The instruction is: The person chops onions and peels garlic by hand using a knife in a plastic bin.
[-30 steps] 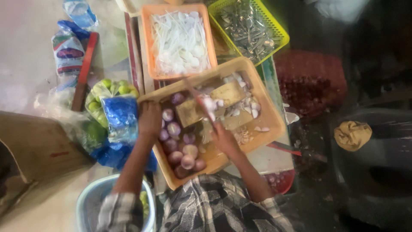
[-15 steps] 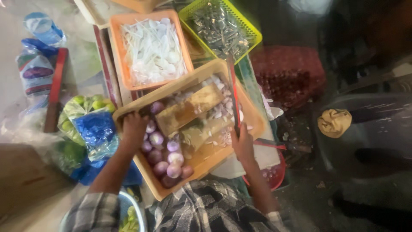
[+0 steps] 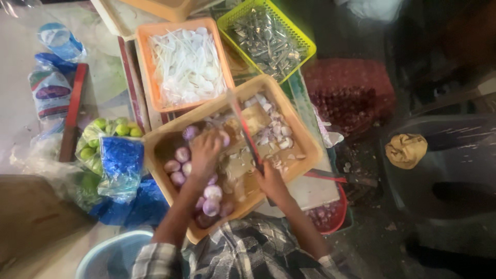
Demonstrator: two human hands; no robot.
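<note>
The right hand [image 3: 269,181] has a closed grip on the handle of a knife [image 3: 246,135], its blade angled up over the wooden cutting board [image 3: 243,165] inside a large orange tray [image 3: 305,150]. The left hand [image 3: 205,151] rests curled over a peeled onion on the board; how firm its grip is cannot be told. More peeled onions [image 3: 178,165] lie left of it. Behind the tray stand a bin of white plastic spoons [image 3: 188,64] and a yellow basket of metal cutlery [image 3: 266,39].

I see bare forearms w/ plaid shirt sleeves [image 3: 155,258] rolled up, grey, white & dark checks, no gloves.
</note>
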